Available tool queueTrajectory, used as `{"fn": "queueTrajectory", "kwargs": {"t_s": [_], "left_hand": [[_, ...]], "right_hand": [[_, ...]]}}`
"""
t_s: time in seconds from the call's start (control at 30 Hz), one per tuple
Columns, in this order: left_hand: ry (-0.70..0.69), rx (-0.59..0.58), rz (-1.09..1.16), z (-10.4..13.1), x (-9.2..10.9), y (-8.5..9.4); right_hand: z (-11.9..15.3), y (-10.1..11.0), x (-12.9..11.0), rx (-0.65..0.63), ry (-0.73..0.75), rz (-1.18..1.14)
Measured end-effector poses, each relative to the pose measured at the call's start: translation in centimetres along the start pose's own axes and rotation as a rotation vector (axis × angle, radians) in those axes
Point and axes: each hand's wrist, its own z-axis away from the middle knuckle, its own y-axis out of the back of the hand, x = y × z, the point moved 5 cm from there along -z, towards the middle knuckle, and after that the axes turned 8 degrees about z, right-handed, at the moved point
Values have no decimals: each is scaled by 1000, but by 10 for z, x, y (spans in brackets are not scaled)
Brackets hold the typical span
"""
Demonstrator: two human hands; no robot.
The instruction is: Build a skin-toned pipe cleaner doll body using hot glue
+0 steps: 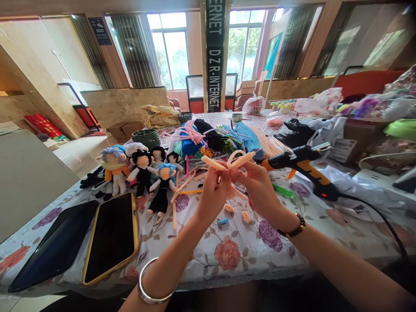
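Peach fuzzy pipe cleaners (242, 160), bent into a loop with ends sticking out, are held up over the middle of the table. My left hand (214, 186) pinches them from the left, its fingers closed. Against it, my right hand (256, 186) pinches the same pipe cleaners near their crossing. Below the hands lie small peach coils (246, 216) and a short blue piece (223, 221). Loose peach strips (174, 212) lie to the left of my hands. Fingers hide part of the crossing.
Several yarn-like dolls (143, 171) stand at left, behind a yellow-cased phone (110, 238) and a dark tablet-like slab (58, 242). Bundles of coloured pipe cleaners (245, 136) lie behind my hands. A glue gun (305, 169) with a lit red light and cord is at right, near a green tool (283, 191).
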Motion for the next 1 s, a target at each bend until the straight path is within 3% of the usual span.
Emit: {"fn": "queueTrajectory", "kwargs": {"t_s": [0.13, 0.33, 0.43, 0.53, 0.63, 0.7, 0.87, 1.0], "left_hand": [[44, 11, 24, 0, -1, 1], [118, 21, 21, -4, -6, 6], [161, 38, 80, -5, -8, 7], [223, 25, 156, -5, -8, 6], [265, -21, 203, -4, -7, 4], [276, -46, 209, -3, -6, 3], [282, -85, 148, -1, -3, 2], [281, -47, 99, -1, -4, 4]], "right_hand": [[-1, 6, -7, 72, 55, 115], [-5, 18, -27, 121, 364, 509], [-10, 26, -29, 125, 383, 585], [-17, 29, -26, 11, 383, 546], [-18, 23, -27, -190, 466, 496], [-17, 21, -29, -258, 536, 494], [-13, 21, -34, -235, 668, 508], [-9, 19, -38, -206, 703, 548]]}}
